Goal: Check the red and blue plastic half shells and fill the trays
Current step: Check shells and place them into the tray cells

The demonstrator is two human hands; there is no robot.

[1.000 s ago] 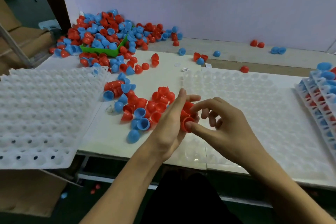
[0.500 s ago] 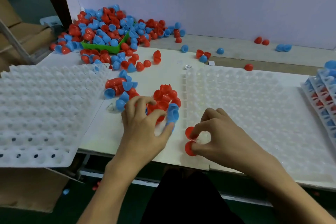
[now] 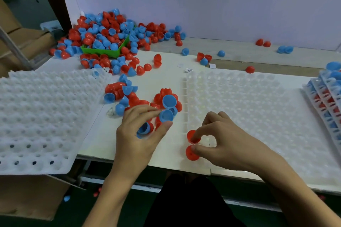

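Note:
My left hand (image 3: 140, 134) grips a small bunch of half shells from the loose heap, among them a blue half shell (image 3: 166, 116) at my fingertips and another blue one (image 3: 143, 129) under my palm. My right hand (image 3: 227, 140) is at the near left corner of the clear tray (image 3: 258, 107). Its index finger is on one red half shell (image 3: 191, 135) and its thumb on a second red half shell (image 3: 191, 153), both sitting in neighbouring pockets. More red and blue shells (image 3: 140, 96) lie between the two trays.
A white pocketed tray (image 3: 36, 116) overhangs the table's left edge. A big heap of shells surrounds a green bin (image 3: 103, 51) at the back left. Stacked filled trays (image 3: 328, 101) stand at the right edge. Stray shells (image 3: 250, 69) dot the back.
My hands have parted. The right carried two red shells down to the clear tray's near corner. The left went back to the loose heap and picked up blue and red shells.

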